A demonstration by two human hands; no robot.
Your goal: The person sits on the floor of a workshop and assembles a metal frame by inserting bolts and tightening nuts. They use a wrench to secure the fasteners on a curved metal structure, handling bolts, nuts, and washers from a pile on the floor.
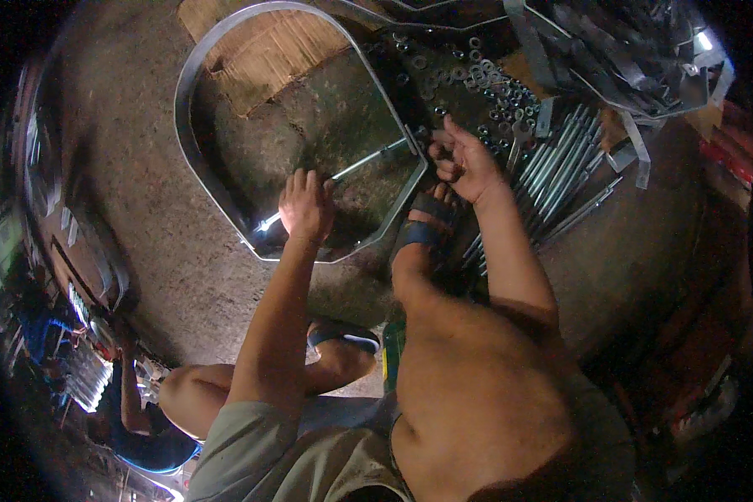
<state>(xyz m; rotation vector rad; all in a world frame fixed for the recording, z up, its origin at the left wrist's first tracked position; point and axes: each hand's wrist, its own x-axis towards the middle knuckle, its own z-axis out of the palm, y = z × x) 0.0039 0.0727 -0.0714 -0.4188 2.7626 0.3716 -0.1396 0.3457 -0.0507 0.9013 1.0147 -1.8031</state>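
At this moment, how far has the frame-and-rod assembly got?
Done: one threaded rod already spans the bent metal frame. In hand: the left hand grips that rod inside the frame, and the right hand works at the frame's outer edge where the rod ends. Left: loose rods and nuts lie unused nearby.

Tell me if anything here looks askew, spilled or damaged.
Loose nuts and washers lie scattered on the ground above the right hand, not in a container. The threaded rod runs slantwise across the bent metal frame, gripped by the left hand. No damage visible.
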